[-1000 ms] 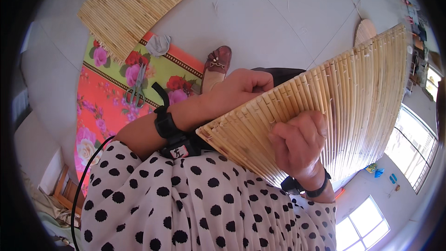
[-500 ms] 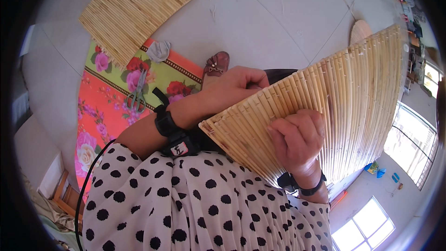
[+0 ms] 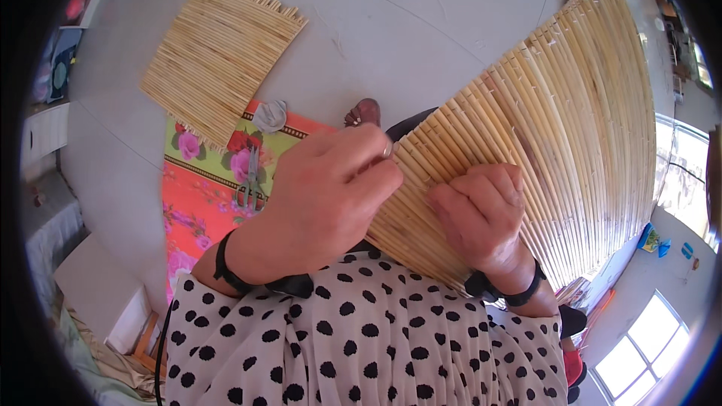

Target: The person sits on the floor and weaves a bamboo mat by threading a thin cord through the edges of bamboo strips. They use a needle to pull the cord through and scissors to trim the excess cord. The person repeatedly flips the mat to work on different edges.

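A large mat of pale reed stalks (image 3: 556,120), bound side by side, slants across my lap to the upper right. My right hand (image 3: 481,214) is curled into a fist against the face of this mat. Whatever its fingers grip, if anything, is hidden. My left hand (image 3: 323,195) is raised at the mat's near left edge, its fingers bent in a pinch and turned toward the stalks. Something shiny, perhaps a ring, glints by its fingertips. No thread can be made out between the two hands.
A smaller reed mat (image 3: 226,53) lies on the floor at upper left, overlapping a flowered cloth (image 3: 203,210). On the cloth are scissors (image 3: 252,180) and a crumpled grey cloth (image 3: 270,115). My shoe (image 3: 364,112) shows beyond my left hand. Windows (image 3: 639,346) are at right.
My left hand has come from behind the large mat's upper edge to its near side, closer to me. My right hand stays closed at the mat. The view has shifted slightly.
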A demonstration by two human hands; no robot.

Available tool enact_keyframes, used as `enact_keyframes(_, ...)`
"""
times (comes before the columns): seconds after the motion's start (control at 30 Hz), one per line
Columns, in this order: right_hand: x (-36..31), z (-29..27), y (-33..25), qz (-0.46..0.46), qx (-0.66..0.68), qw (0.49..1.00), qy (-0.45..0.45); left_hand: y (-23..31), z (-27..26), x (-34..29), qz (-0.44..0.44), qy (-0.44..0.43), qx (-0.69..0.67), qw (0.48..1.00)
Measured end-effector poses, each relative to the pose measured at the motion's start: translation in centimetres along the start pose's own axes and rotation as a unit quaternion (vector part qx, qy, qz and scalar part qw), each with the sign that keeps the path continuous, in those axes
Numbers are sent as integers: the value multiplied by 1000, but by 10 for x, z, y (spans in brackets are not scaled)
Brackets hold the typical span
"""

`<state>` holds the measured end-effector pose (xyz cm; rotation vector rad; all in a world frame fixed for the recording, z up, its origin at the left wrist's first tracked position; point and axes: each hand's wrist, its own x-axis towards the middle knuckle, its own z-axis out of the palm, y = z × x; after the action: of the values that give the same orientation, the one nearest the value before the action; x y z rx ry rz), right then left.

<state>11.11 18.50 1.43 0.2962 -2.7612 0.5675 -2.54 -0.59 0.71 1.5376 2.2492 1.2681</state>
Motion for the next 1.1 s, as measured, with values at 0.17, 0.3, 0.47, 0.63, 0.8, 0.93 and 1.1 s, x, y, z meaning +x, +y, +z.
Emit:
enact_keyframes(0.17,-3,1,2,-1,-2,1000,-2,2,4,0,-3,-50,5,999)
enact_keyframes(0.3,-5,2,2,-1,0,1000,-1,2,9,0,-3,-51,-9,999)
enact_keyframes(0.47,-6,3,3,-2,3,1000,1,3,7,1,-5,-72,-23,997)
enact_keyframes(0.63,-6,3,3,-3,6,1000,2,2,6,1,-8,-68,-35,997)
enact_keyframes(0.8,-7,4,3,0,7,1000,0,8,3,3,-31,-75,-38,996)
enact_keyframes(0.93,-5,4,3,0,7,1000,3,11,6,2,-50,-71,-37,996)
enact_keyframes(1.1,-5,5,4,1,2,1000,8,15,8,1,-77,-64,-37,994)
